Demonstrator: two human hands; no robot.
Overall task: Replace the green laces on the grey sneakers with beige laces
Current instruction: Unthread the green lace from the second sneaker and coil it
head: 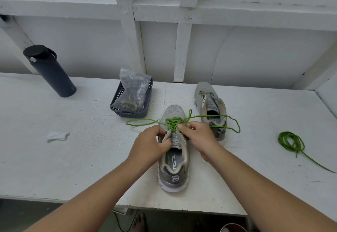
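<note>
Nearest my camera, two bare forearms reach out over the white tabletop [54,158] toward the near grey sneaker [173,160], which stands heel toward me. My left hand [151,146] rests on the left side of its throat, fingers curled and pinching the shoe's eyelet edge by the tongue. My right hand [198,138] sits on the other side, thumb and forefinger closed on the green lace [173,123] where it crosses the upper eyelets. That lace is threaded through the lower eyelets, with one loose loop trailing left onto the tabletop and the other sweeping right across the second grey sneaker [211,107]. The second sneaker stands just behind and to the right, with no lace in its eyelets. Well to the right a removed green lace [291,143] lies coiled, its tail running toward the front edge. Behind the near shoe to the left, a small dark basket [116,100] holds a clear bag [135,84] with the beige laces [129,104] showing at its bottom. Far left stands a dark bottle [51,71], and a crumpled white scrap [57,136] lies nearer me.
</note>
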